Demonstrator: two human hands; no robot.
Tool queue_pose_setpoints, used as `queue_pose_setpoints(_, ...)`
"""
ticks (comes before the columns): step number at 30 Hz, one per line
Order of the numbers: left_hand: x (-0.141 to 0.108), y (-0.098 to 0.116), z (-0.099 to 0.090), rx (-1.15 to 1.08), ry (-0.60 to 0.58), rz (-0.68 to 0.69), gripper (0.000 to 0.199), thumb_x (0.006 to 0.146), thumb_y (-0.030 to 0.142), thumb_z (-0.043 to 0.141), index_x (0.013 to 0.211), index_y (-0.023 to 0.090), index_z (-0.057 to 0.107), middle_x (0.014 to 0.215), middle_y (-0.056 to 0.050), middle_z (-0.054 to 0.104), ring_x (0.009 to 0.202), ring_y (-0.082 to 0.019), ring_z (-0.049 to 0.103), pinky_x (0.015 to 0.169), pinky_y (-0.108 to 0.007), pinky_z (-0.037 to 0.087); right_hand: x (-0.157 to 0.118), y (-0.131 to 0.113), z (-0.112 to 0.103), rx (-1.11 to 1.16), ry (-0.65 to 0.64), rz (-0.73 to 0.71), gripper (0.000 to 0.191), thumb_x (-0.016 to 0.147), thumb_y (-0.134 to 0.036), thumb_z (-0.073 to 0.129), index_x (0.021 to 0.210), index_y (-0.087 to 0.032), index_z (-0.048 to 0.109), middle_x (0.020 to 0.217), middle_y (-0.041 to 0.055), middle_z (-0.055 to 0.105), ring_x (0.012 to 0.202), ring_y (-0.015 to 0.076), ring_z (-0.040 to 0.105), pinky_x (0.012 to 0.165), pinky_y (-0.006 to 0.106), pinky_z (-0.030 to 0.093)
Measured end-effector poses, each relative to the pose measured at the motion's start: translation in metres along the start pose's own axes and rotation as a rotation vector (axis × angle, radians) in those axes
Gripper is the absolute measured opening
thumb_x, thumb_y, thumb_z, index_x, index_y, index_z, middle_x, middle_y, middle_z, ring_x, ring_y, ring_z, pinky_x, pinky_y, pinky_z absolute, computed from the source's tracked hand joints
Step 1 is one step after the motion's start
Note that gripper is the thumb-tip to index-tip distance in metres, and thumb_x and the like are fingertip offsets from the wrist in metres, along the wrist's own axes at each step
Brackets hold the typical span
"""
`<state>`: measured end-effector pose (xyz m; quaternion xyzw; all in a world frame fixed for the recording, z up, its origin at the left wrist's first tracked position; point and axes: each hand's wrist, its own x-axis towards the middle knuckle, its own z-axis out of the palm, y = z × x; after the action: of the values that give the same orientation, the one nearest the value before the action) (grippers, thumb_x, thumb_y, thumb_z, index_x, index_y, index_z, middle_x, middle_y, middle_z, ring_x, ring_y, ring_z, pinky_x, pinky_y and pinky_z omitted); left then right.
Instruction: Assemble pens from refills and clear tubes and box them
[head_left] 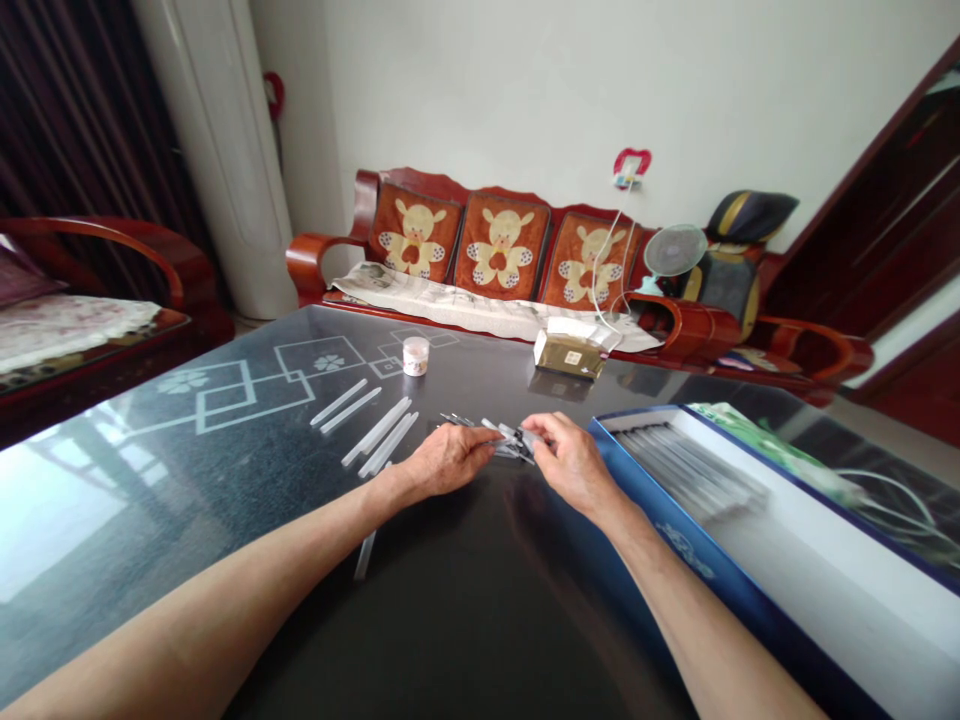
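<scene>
My left hand (pixel 448 460) and my right hand (pixel 574 462) meet over a small bundle of clear plastic and dark metal pieces (pixel 510 440), and the fingers of both grip it. Its exact parts are hidden by my fingers. To the left lie several loose white translucent rods (pixel 379 432) on the dark glass tabletop (pixel 150 500), and one more rod (pixel 364 555) sits just below my left forearm. My right forearm passes beside a blue-rimmed box (pixel 645 490) holding several grey rods (pixel 690 465).
A small white jar (pixel 415 356) and a brown packet (pixel 571 350) stand at the table's far side. Beyond the table are a red wooden sofa (pixel 457 240) with cushions and a small white fan (pixel 675 250).
</scene>
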<state>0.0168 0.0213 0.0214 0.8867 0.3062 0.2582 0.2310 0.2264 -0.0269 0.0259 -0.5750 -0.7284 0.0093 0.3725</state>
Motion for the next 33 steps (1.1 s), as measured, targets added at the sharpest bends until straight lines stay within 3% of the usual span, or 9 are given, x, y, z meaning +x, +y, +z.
queue_pose_setpoints(8,-0.001,-0.001,0.001,0.013,-0.007,0.011,0.038,0.090,0.025,0.046,0.123,0.020,0.065,0.088,-0.005,0.073,0.080,-0.018,0.067,0.073,-0.024,0.047,-0.004,-0.005,0.004,0.069,-0.070,-0.110,0.029,0.077,-0.005,0.048,0.097,-0.020,0.063,0.097,0.0048,0.064,0.089,0.0158,0.063,0.080,0.028,0.050)
queue_pose_setpoints(12,-0.002,0.002,0.001,0.048,-0.033,-0.007,0.036,0.088,0.024,0.048,0.118,0.021,0.068,0.078,-0.004,0.071,0.073,-0.017,0.065,0.069,-0.024,0.045,-0.004,-0.012,0.006,0.110,-0.117,-0.149,0.030,0.076,-0.004,0.047,0.093,-0.020,0.065,0.097,0.0048,0.065,0.092,0.0162,0.062,0.083,0.029,0.048)
queue_pose_setpoints(14,-0.002,0.004,0.000,0.018,-0.044,0.001,0.033,0.087,0.023,0.048,0.111,0.019,0.070,0.074,-0.003,0.069,0.068,-0.015,0.063,0.066,-0.023,0.044,-0.004,-0.013,0.007,0.189,-0.121,-0.092,0.026,0.076,-0.007,0.050,0.091,-0.020,0.066,0.096,0.0043,0.066,0.089,0.0161,0.062,0.081,0.029,0.049)
queue_pose_setpoints(17,-0.001,0.006,-0.003,-0.108,-0.061,-0.012,0.028,0.088,0.028,0.047,0.091,0.015,0.071,0.065,-0.001,0.063,0.060,-0.012,0.057,0.060,-0.021,0.040,-0.003,-0.015,0.009,0.506,-0.104,0.138,0.018,0.078,-0.021,0.059,0.095,-0.020,0.064,0.094,0.0034,0.067,0.083,0.0155,0.063,0.077,0.029,0.050)
queue_pose_setpoints(19,0.000,0.006,-0.005,-0.191,-0.072,-0.062,0.033,0.089,0.035,0.046,0.077,0.014,0.068,0.059,0.001,0.059,0.056,-0.010,0.052,0.056,-0.020,0.038,-0.003,-0.017,0.009,0.750,-0.111,0.284,0.023,0.077,-0.031,0.065,0.096,-0.019,0.064,0.092,0.0034,0.068,0.081,0.0152,0.063,0.079,0.031,0.050)
queue_pose_setpoints(22,0.000,0.005,-0.005,-0.285,-0.081,-0.153,0.038,0.087,0.042,0.048,0.068,0.014,0.064,0.057,0.002,0.056,0.051,-0.009,0.046,0.052,-0.020,0.036,-0.004,-0.019,0.007,0.962,-0.117,0.386,0.029,0.074,-0.038,0.070,0.094,-0.018,0.065,0.095,0.0047,0.068,0.083,0.0153,0.063,0.082,0.032,0.051)
queue_pose_setpoints(28,0.000,0.002,-0.005,-0.479,-0.184,-0.240,0.039,0.084,0.048,0.049,0.079,0.013,0.065,0.060,0.001,0.058,0.045,-0.008,0.042,0.046,-0.021,0.034,-0.006,-0.015,0.008,1.034,-0.137,0.454,0.034,0.071,-0.041,0.076,0.096,-0.019,0.068,0.090,0.0041,0.070,0.077,0.0134,0.062,0.079,0.031,0.051)
queue_pose_setpoints(33,-0.001,0.003,-0.005,-0.385,-0.150,-0.163,0.037,0.088,0.043,0.046,0.073,0.013,0.063,0.059,0.000,0.057,0.048,-0.008,0.043,0.050,-0.021,0.035,-0.008,-0.009,0.016,0.909,-0.079,0.418,0.035,0.073,-0.047,0.073,0.091,-0.018,0.070,0.077,0.0015,0.068,0.069,0.0128,0.061,0.072,0.031,0.053)
